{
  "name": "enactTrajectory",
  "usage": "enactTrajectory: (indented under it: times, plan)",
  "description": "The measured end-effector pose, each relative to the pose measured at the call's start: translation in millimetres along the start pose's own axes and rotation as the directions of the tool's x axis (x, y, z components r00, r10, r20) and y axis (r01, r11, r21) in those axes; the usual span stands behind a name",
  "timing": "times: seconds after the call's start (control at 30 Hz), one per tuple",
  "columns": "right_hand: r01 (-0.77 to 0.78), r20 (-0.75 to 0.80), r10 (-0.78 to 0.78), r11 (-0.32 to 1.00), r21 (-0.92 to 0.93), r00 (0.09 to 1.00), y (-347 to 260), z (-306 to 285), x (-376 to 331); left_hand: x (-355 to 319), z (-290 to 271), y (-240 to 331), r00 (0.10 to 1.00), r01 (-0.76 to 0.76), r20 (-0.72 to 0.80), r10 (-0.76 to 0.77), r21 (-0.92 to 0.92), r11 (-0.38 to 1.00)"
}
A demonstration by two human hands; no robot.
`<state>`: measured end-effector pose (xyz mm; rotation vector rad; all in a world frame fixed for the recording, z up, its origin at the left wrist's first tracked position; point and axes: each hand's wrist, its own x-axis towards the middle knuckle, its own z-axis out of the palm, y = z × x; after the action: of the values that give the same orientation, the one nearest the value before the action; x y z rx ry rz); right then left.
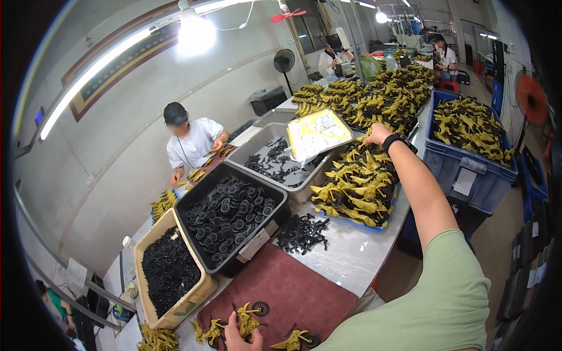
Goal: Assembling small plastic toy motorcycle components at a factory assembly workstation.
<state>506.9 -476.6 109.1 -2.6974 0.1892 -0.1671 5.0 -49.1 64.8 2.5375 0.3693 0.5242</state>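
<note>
Both hands (pixel 240 343) partly hide the yellow toy motorbikes (pixel 248 321) beneath them.

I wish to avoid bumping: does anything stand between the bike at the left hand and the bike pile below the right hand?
Yes: between the bike and the pile, a low heap of black parts lies on the table.

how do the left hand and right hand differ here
Place: the left hand is low over the maroon mat, while the right hand is at the far end of the heaped toy motorbikes. Hold: the left hand has fingers around one yellow toy motorbike; whether the right hand grips anything is unclear. Wrist: the right has a black band; the left wrist is out of view. Both are at yellow toys.
</note>
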Motion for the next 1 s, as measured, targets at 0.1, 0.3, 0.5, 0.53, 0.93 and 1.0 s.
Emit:
enactTrajectory:
  times: [0.1, 0.3, 0.5, 0.53, 0.93, 1.0]
  plan:
    - [-0.05, 0.067, 0.05, 0.999, 0.002, 0.997, -1, -5, 0, 1, -1, 2, 0.999, 0.021, 0.026, -0.021, -0.005, 1.0]
    - [-0.015, -0.093, 0.012, 0.999, -0.033, 0.996, -16, -1, -20, 1, 1, 5, 0.998, 0.043, 0.042, -0.043, -0.014, 0.999]
    - [-0.003, -0.106, -0.007, 0.996, -0.087, 0.994, -5, -6, -13, 2, 2, 4, 0.999, 0.022, 0.037, -0.021, -0.029, 0.999]
    - [-0.012, 0.025, 0.013, 0.999, -0.053, 1.0, -3, -10, -11, 2, 3, 3, 1.0, 0.004, 0.028, -0.003, -0.034, 0.999]
    - [0.081, -0.269, -0.067, 0.996, 0.041, 0.961, -3, 21, -20, 4, 5, 7, 0.999, 0.029, 0.048, -0.026, -0.073, 0.997]
    - [0.076, -0.18, -0.085, 0.996, -0.056, 0.98, -9, 18, -30, 4, 6, 4, 0.999, 0.006, 0.037, -0.004, -0.067, 0.998]
